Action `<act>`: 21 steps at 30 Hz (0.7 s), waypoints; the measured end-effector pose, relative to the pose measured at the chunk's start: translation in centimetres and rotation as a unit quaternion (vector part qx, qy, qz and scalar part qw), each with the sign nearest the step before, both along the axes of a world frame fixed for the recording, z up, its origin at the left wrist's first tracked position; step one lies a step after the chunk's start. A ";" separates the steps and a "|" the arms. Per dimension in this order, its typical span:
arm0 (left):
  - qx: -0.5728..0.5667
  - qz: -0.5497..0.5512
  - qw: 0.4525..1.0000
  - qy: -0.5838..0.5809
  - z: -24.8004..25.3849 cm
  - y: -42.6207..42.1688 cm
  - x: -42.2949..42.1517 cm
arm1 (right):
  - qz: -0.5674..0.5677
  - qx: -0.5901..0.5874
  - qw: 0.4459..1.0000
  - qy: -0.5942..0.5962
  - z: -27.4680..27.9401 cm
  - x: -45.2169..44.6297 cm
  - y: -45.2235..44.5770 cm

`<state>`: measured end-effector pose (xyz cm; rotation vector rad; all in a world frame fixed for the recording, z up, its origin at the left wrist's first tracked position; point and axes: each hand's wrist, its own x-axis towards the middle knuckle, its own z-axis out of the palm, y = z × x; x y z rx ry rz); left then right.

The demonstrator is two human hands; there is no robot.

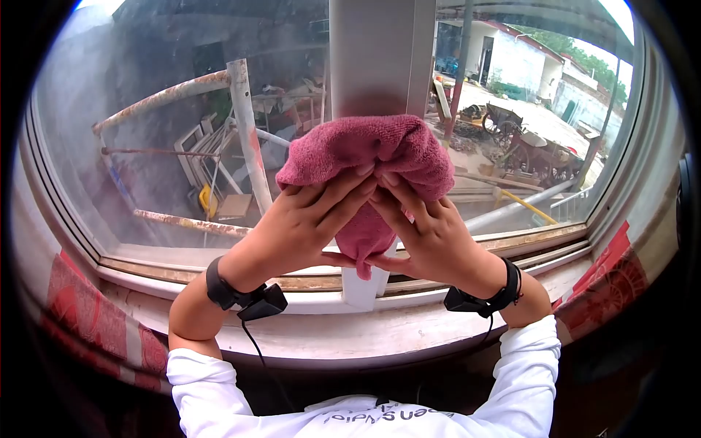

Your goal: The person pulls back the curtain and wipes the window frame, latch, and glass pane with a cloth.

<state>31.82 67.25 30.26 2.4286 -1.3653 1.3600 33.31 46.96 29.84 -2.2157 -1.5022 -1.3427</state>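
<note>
A dark pink towel (pixel 369 146) is bunched against the white upright (pixel 380 58) in the middle of the window. My left hand (pixel 303 223) presses on it from the left, fingers pointing up and inward. From the right, my right hand (pixel 431 233) holds the same towel, its fingertips close to those of the left. A tail of the cloth hangs down between both palms. The thumbs lie near its lower end, almost meeting. Folds of the towel hide the part of the upright behind it.
Glass panes (pixel 168 160) flank the upright, with rusty metal frames and stacked items behind them. A window sill (pixel 350 336) runs below. Red patterned curtains (pixel 102 321) hang at both sides. Each wrist wears a black strapped device (pixel 255 299) with a cable.
</note>
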 end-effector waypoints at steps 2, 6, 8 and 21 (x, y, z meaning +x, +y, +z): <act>0.017 -0.016 1.000 0.019 -2.4 0.2 0.1 | -0.002 -0.012 1.000 0.015 -2.6 0.0 -0.1; 0.017 -0.007 0.997 0.068 -6.8 -0.2 -0.8 | -0.013 -0.032 0.999 0.034 -7.4 0.0 -0.5; 0.020 -0.013 0.997 0.075 -6.7 0.1 -0.9 | -0.017 -0.051 0.998 0.014 -7.7 0.0 -0.7; -0.059 0.043 0.997 -0.037 -2.2 -0.6 1.0 | 0.010 0.029 0.999 0.011 -1.2 0.4 0.7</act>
